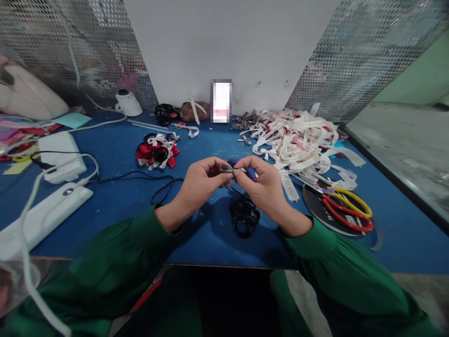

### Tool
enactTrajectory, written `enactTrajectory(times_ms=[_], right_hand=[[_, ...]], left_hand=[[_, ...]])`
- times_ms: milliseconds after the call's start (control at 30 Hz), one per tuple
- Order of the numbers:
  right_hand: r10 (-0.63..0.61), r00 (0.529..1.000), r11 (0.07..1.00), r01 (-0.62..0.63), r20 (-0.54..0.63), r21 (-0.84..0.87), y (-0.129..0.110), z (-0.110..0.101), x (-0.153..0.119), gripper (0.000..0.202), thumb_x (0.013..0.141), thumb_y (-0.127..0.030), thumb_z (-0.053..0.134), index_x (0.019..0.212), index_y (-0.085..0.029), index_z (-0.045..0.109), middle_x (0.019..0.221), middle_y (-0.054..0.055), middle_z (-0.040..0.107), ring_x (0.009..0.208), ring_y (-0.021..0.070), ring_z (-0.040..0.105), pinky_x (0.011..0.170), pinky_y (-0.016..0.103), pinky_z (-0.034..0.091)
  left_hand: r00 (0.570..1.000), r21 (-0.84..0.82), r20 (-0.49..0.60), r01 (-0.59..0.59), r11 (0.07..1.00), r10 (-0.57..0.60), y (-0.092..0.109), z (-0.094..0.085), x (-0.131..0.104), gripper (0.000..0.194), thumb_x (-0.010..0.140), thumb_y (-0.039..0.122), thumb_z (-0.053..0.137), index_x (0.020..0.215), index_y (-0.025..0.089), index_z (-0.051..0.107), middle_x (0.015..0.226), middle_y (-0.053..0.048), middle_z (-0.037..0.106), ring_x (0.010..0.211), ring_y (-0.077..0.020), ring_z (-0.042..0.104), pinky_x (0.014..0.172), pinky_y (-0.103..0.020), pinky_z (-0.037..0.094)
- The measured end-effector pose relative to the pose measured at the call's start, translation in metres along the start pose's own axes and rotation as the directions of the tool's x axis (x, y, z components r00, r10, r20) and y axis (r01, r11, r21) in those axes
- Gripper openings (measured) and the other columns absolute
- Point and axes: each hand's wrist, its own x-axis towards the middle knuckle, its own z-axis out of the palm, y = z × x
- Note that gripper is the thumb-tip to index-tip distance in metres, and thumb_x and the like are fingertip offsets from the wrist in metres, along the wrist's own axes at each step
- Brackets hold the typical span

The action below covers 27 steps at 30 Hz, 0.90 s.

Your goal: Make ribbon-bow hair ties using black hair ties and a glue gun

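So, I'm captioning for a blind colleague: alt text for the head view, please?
A person's left hand and right hand pinch a small greyish ribbon loop above a blue table. Black bands lie below, a ribbon pile and scissors at right.

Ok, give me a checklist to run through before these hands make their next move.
1. Ribbon loop secured: ok, pinched by the left hand and right hand.
2. Blue item identified: cannot tell, the fingers hide most of it.
3. Black cord clear of the left wrist: cannot tell, it passes out of sight behind it.
4. Black bands set down: ok, bundled on the table below the hands.
5. Scissors put down: ok, red and yellow handles over the dark disc.
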Motion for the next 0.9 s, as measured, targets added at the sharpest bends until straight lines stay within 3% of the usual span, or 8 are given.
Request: enactTrajectory(times_ms=[300, 600, 700, 800, 900], right_hand=[[0.042, 0.999, 0.996, -0.041, -0.016, 0.08, -0.001, -0.001, 0.0, 0.007, 0.081, -0.023, 0.062, 0.074, -0.022, 0.062, 0.07, -0.001, 0.062, 0.065, 0.0141, 0.053, 0.062, 0.03, 0.04], [0.063, 0.998, 0.992, -0.063, 0.005, 0.109, 0.002, -0.001, -0.002, 0.008, 0.084, -0.024, 0.062, 0.077, -0.021, 0.063, 0.071, -0.001, 0.062, 0.067, 0.0144, 0.053, 0.063, 0.03, 0.041], [0.078, 0.997, 0.989, -0.08, 0.025, 0.126, 0.003, 0.0, -0.001, 0.01, 0.087, -0.03, 0.064, 0.083, -0.021, 0.066, 0.075, 0.0, 0.064, 0.068, 0.0145, 0.055, 0.064, 0.03, 0.043], [0.058, 0.996, 0.977, -0.071, 0.071, 0.199, 0.007, -0.002, 0.004, 0.025, 0.087, -0.038, 0.069, 0.105, -0.022, 0.067, 0.099, 0.004, 0.071, 0.089, 0.0186, 0.064, 0.077, 0.033, 0.05], [0.041, 0.998, 0.975, -0.03, -0.046, 0.22, 0.018, -0.015, 0.018, 0.033, 0.088, -0.041, 0.068, 0.117, -0.025, 0.064, 0.11, 0.006, 0.071, 0.105, 0.0215, 0.066, 0.09, 0.039, 0.052]], left_hand=[[0.996, 0.013, 0.087, 0.005, 1.0, -0.006, 0.005, -0.003, 0.003, 0.021, 0.067, 0.028, 0.083, 0.076, 0.016, 0.069, 0.069, 0.001, 0.063, 0.061, -0.0111, 0.059, 0.059, -0.025, 0.051], [0.995, -0.022, 0.1, 0.005, 1.0, -0.002, 0.001, -0.003, 0.003, 0.021, 0.067, 0.028, 0.084, 0.076, 0.015, 0.069, 0.07, 0.001, 0.064, 0.062, -0.0109, 0.058, 0.062, -0.026, 0.05], [0.998, 0.011, 0.065, 0.003, 1.0, -0.003, 0.003, -0.003, 0.003, 0.023, 0.066, 0.03, 0.085, 0.075, 0.016, 0.069, 0.069, 0.001, 0.064, 0.061, -0.0114, 0.058, 0.061, -0.027, 0.05], [1.0, 0.068, -0.013, -0.027, 0.997, 0.028, 0.005, -0.008, 0.007, 0.023, 0.067, 0.03, 0.086, 0.076, 0.016, 0.069, 0.07, 0.001, 0.065, 0.061, -0.0119, 0.058, 0.06, -0.027, 0.048], [0.981, 0.145, -0.139, -0.114, 0.983, 0.134, 0.01, -0.025, 0.018, 0.019, 0.069, 0.027, 0.085, 0.079, 0.018, 0.071, 0.071, 0.0, 0.067, 0.061, -0.0117, 0.058, 0.058, -0.028, 0.045]])
